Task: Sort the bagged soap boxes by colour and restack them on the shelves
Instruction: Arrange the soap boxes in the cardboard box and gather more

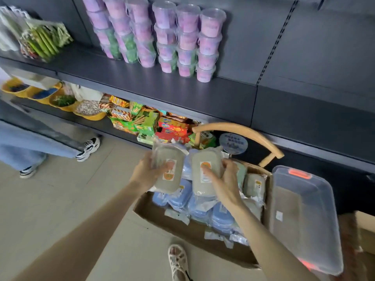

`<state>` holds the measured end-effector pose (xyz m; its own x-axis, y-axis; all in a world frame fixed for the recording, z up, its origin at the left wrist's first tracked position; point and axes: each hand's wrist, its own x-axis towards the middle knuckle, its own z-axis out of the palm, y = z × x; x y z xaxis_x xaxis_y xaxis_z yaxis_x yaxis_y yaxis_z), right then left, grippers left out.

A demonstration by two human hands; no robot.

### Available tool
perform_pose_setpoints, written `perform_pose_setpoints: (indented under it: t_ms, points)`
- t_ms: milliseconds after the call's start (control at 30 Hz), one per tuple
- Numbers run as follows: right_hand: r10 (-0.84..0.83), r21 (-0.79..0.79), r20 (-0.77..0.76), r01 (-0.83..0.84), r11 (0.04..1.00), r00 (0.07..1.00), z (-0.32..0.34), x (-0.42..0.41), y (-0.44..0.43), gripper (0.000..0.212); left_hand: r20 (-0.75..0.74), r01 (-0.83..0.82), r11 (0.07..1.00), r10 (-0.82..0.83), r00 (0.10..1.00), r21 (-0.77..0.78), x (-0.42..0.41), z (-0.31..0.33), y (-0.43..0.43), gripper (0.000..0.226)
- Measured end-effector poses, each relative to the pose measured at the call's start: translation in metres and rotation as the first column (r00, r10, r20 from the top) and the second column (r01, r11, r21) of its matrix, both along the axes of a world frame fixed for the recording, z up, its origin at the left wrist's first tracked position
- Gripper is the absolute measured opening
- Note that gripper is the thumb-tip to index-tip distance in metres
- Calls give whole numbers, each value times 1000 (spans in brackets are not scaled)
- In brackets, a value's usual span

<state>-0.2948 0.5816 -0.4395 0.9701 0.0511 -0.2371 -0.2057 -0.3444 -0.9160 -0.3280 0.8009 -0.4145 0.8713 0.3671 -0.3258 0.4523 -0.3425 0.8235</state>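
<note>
Dark shelves wait while our left hand grips one grey soap box, our right hand another grey box over the carton; next we likely shelve both.

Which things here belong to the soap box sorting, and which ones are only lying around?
For the job: left hand, holding one grey bagged soap box; right hand, holding a second grey bagged soap box; blue bagged soap boxes in the brown cardboard carton; dark metal shelf.
Lying about: stacked purple plastic tubs; clear plastic storage bin; yellow bowls; colourful snack cartons; curved wooden chair back.
</note>
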Motion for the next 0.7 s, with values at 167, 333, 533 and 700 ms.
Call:
perform_pose_setpoints:
  t_ms: [167, 333, 533, 700]
  points:
    - [-4, -141, -171, -20, 990, 985, -60, 17, 40, 54, -241, 48, 981, -1, 971, 189, 32, -72, 38, 56]
    - [-33, -258, -230, -29, 966, 973, -115, 24, 67, 46, -401, 200, 962, -111, 910, 188, 52, -131, 62, 57]
    - [-145, -327, -330, 32, 944, 933, -173, 21, 96, 56, -488, 374, 905, -237, 840, 204, 71, -195, 75, 60]
    - [-206, -430, -264, 76, 900, 942, -200, 24, 116, 70, -495, 451, 876, -319, 809, 173, 82, -232, 83, 63]
